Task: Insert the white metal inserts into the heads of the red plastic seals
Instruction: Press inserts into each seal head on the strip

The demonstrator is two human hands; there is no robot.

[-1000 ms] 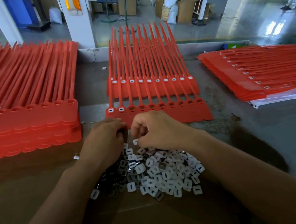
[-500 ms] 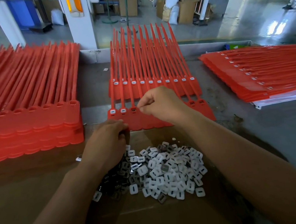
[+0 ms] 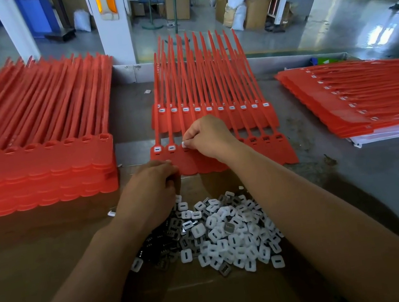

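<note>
My right hand (image 3: 207, 139) reaches out over the front row of red seals (image 3: 269, 151), thumb and fingertips (image 3: 190, 139) curled in a pinch on one white insert (image 3: 184, 145), which sits right at the third head from the left of that row. I cannot tell whether it is fully seated in the head or only touching it. The two heads to its left already carry their inserts, white squares with a dark slot, while the heads showing to the right of my wrist have dark open sockets. Just behind lies the back row of red seals (image 3: 268, 116), its heads all filled with white, the tails of both rows fanning away from me toward the far edge of the table (image 3: 354, 178). My left hand (image 3: 150, 195) rests nearer to me, knuckles up, at the near edge of the front row and over the far left corner of the pile of inserts (image 3: 231, 229); its fingers are curled under, and I cannot tell whether they hold anything. The pile lies loose on a sheet of brown cardboard (image 3: 54, 265) between my forearms, mostly white pieces with some grey metal ones mixed in on the left side. On my left stands a thick stack of red seals (image 3: 38, 163) with empty heads. On my right a flatter stack (image 3: 357, 99), heads fitted with white, lies on white paper (image 3: 386, 135). One stray insert (image 3: 148, 91) lies far back on the table, between the left stack and the rows.
</note>
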